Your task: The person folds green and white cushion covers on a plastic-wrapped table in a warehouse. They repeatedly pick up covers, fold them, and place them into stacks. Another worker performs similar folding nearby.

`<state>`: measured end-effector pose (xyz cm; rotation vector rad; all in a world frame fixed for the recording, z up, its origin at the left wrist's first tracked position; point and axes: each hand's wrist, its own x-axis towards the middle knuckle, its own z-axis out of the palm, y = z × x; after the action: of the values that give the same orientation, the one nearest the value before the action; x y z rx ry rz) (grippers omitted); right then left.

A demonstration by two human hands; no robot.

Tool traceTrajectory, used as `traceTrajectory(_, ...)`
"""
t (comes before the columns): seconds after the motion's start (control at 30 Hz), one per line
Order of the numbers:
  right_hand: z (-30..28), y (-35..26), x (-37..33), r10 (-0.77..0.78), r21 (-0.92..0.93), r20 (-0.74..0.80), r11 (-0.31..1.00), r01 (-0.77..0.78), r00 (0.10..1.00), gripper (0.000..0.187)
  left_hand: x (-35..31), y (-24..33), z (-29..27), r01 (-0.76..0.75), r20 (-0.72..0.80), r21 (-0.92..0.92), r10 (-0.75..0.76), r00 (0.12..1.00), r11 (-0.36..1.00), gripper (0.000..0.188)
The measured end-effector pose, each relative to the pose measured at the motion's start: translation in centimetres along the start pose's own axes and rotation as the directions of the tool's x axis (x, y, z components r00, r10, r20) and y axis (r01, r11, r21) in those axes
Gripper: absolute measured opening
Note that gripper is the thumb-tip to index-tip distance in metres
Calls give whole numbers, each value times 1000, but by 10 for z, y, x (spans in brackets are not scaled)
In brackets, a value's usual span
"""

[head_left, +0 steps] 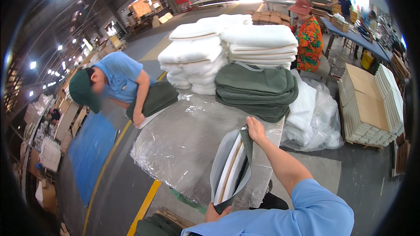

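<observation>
Two hands (256,130) (216,213) tight on a green cover (248,146), plastic-sheeted table (183,142), grey workshop floor (369,183).

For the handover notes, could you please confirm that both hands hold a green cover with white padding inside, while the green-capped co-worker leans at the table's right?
Wrong side: in the head view, the green-capped co-worker leans at the left of the table. The left hand and right hand hold the green cover with white padding inside.

The cover (220,161) is matt cloth, the sheeting (186,135) glossy plastic.
</observation>
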<state>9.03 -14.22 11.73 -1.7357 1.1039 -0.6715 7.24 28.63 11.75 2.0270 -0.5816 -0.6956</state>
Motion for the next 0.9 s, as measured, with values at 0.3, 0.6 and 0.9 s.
traceTrajectory(0.3, -62, 56, -22, 223, 590, 153, 761, -269, 963, 32, 24, -9, -32, -98, -7, 9, 98, 995, 995, 84)
traceTrajectory(0.6, -107, 134, -138, 601, 479, 224, 617, -624, 767, 30, 61, -46, -60, 422, 64, -648, -508, 859, 633, 76)
traceTrajectory(0.9, -91, 120, -139, 264, 255, -105, 939, -230, 959, 50, 119, -34, -35, 153, -129, -790, -404, 906, 594, 49)
